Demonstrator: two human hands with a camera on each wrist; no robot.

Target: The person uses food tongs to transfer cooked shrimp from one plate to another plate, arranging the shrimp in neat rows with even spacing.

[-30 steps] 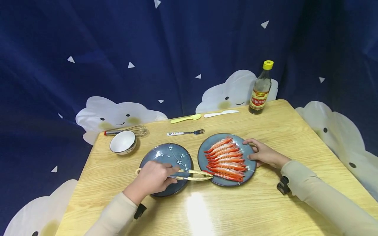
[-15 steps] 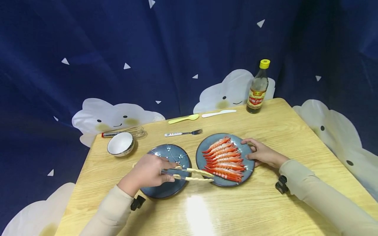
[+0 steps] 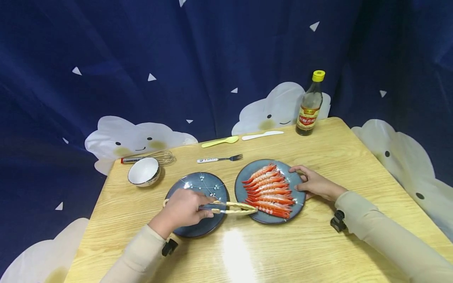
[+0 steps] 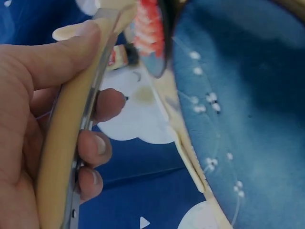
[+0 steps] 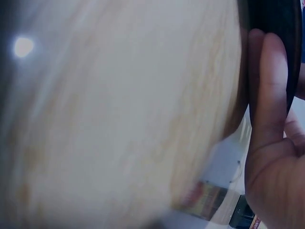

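In the head view my left hand [image 3: 185, 210] holds a pair of tongs [image 3: 235, 208] with cream tips, above the left dark blue plate [image 3: 216, 184]. The left wrist view shows its thumb and fingers wrapped round the tongs' handle [image 4: 66, 143]. Their tips meet at the left end of the front shrimp [image 3: 270, 211]; whether they grip it cannot be told. Several red-and-white shrimp [image 3: 267, 188] lie in a row on the right blue plate [image 3: 244, 173]. At that plate's right rim, my right hand [image 3: 315, 185] grips the edge between thumb and fingers.
A white bowl [image 3: 144, 172] stands at the left before a whisk [image 3: 164, 157]. Behind the plates lie a fork [image 3: 221, 158], a yellow spoon [image 3: 219, 142] and a white knife [image 3: 262, 135]. A sauce bottle [image 3: 308, 112] with a yellow cap stands at the back right.
The tongs' tips spread apart half a second ago and have since come together beside the front shrimp. My right hand stays on the plate's rim. The shrimp look unmoved.
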